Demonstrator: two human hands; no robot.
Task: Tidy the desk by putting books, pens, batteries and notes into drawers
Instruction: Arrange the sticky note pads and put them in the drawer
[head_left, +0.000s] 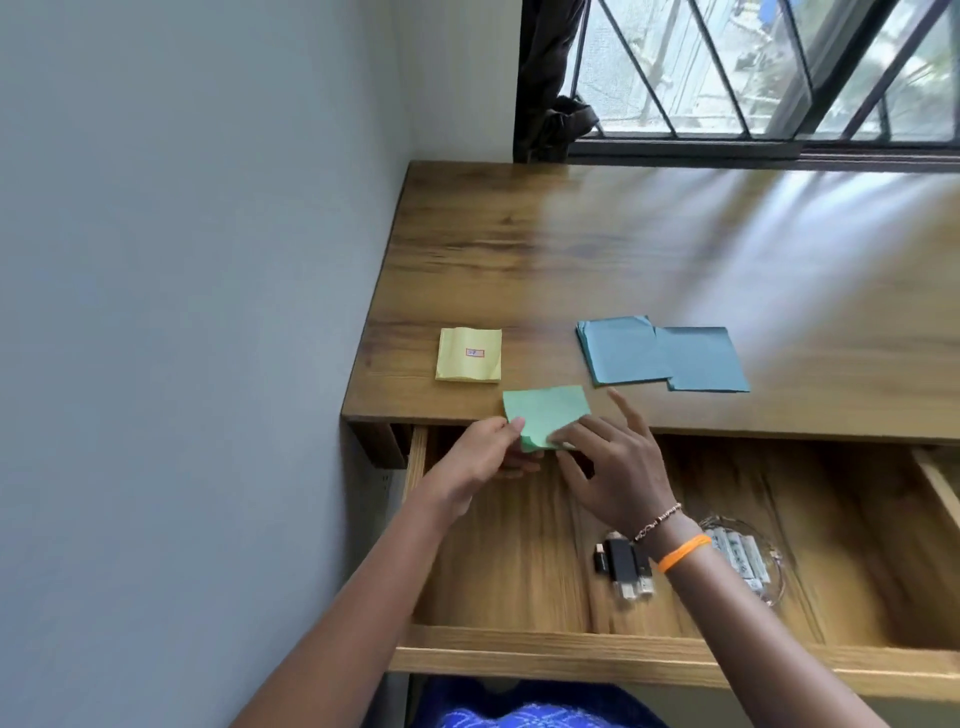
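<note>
Both bare forearms reached forward from the near edge, converging toward the middle. The left hand (480, 452) curled, thumb on top and fingers beneath, pinching. The right hand (615, 467) lay palm down, fingers spread, forefinger raised, with a beaded bracelet and an orange band at its wrist.

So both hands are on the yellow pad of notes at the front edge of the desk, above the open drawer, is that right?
Not quite: the head view shows the left hand and right hand on the green pad. The yellow pad lies untouched farther back on the desk, above the open drawer.
</note>
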